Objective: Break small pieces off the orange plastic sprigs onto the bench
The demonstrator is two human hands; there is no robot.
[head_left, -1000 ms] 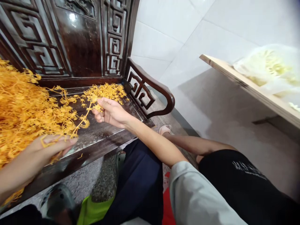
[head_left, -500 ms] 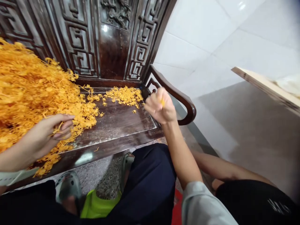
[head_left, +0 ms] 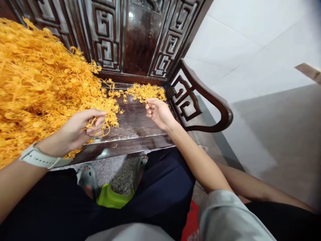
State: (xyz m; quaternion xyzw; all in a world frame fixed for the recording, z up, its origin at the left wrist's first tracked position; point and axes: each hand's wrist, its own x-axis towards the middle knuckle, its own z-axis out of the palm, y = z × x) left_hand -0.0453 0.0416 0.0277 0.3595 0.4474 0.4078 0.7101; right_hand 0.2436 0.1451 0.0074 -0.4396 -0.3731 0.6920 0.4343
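A big heap of orange plastic sprigs (head_left: 37, 90) covers the left of a dark carved wooden bench (head_left: 135, 125). My left hand (head_left: 77, 130), with a pale watch (head_left: 37, 157) on its wrist, pinches a few orange sprigs (head_left: 102, 124) at the heap's right edge. My right hand (head_left: 157, 112) hovers over the seat beside a small separate pile of orange bits (head_left: 145, 92). Its fingers are curled inward, and I cannot see what is inside them.
The bench's curved armrest (head_left: 208, 100) rises just right of my right hand. My dark-trousered knees sit below the seat, with a grey sandal (head_left: 86, 174) and something green (head_left: 110, 197) on the floor. A person's bare leg (head_left: 263, 192) lies lower right. A wooden board's corner (head_left: 309, 71) shows far right.
My right hand pulled a piece off the strand, swung right as a fist, then came back down beside the small pile. My left hand stayed at the heap. The view shifted left.
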